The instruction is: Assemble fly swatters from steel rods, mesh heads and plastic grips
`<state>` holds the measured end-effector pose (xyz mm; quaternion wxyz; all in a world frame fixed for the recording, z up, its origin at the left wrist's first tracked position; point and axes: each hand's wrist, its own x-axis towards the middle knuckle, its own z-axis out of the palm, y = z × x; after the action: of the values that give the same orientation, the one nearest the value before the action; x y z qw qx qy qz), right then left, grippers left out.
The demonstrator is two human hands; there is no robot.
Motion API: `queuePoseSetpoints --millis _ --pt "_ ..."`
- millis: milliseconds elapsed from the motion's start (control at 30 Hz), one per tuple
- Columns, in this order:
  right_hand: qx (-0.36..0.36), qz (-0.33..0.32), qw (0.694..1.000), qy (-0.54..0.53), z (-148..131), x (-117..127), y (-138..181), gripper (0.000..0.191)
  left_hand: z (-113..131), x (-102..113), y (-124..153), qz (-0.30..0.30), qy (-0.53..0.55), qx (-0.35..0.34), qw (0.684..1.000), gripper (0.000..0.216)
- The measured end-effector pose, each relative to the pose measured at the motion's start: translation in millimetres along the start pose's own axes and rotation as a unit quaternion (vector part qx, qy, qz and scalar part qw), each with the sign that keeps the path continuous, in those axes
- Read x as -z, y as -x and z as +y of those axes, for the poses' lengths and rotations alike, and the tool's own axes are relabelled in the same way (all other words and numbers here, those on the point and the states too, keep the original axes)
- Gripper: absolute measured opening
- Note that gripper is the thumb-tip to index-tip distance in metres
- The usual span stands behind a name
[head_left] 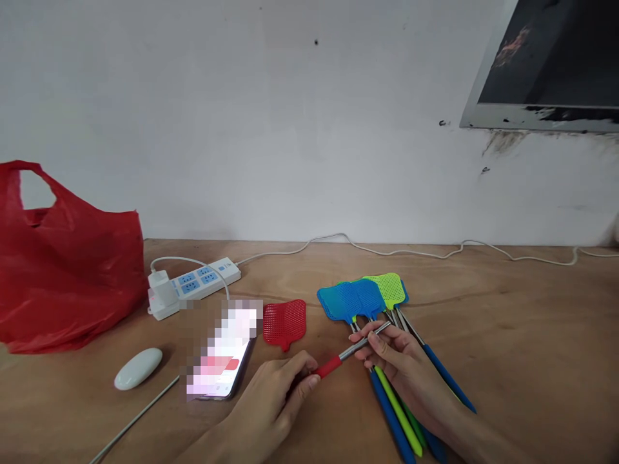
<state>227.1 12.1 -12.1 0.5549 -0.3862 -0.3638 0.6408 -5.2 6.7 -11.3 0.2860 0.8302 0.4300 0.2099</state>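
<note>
My left hand point(273, 393) is closed around the red grip of a fly swatter handle point(329, 367). The fingers of my right hand point(403, 364) pinch the silver metal rod at its other end, so the handle slants up to the right between both hands. No paddle is on the visible rod tip. A loose red fly swatter head point(285, 322) lies on the table just beyond my left hand. Under and behind my right hand is a pile of fly swatters point(348, 299) with blue and lime-green heads, their handles pointing toward me and partly covered by my hand.
A lit phone point(227, 357) with a partly blurred screen lies left of my left hand. Farther left are a white computer mouse point(138, 368), a power strip point(198, 282) with its cord, and a red plastic bag point(72, 270). The wooden table point(532, 348) meets a white wall.
</note>
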Motion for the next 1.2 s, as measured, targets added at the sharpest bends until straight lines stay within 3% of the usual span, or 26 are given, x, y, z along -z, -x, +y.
queuePoseSetpoints --millis 300,433,667,900,1100,1200 --pt "0.025 0.006 1.000 -0.002 2 0 0 0.029 5 1 1 -0.026 0.037 0.037 0.998 0.031" --pt "0.036 0.012 0.999 -0.018 2 -1 1 0.027 4 0 1 -0.034 0.101 0.062 0.992 0.038" --pt "0.043 0.021 0.997 -0.052 3 -3 1 0.026 0 -5 -2 -0.077 0.315 0.113 0.939 0.053" --pt "0.054 0.008 0.996 -0.074 4 -3 0 0.025 -2 -7 -5 -0.105 0.367 0.171 0.908 0.062" --pt "0.136 0.112 0.977 -0.123 -20 23 -15 0.028 -11 -8 -3 -0.072 0.383 0.209 0.897 0.060" --pt "0.149 0.145 0.971 -0.121 -24 30 -19 0.029 -6 -7 -4 -0.071 0.377 0.188 0.904 0.057"
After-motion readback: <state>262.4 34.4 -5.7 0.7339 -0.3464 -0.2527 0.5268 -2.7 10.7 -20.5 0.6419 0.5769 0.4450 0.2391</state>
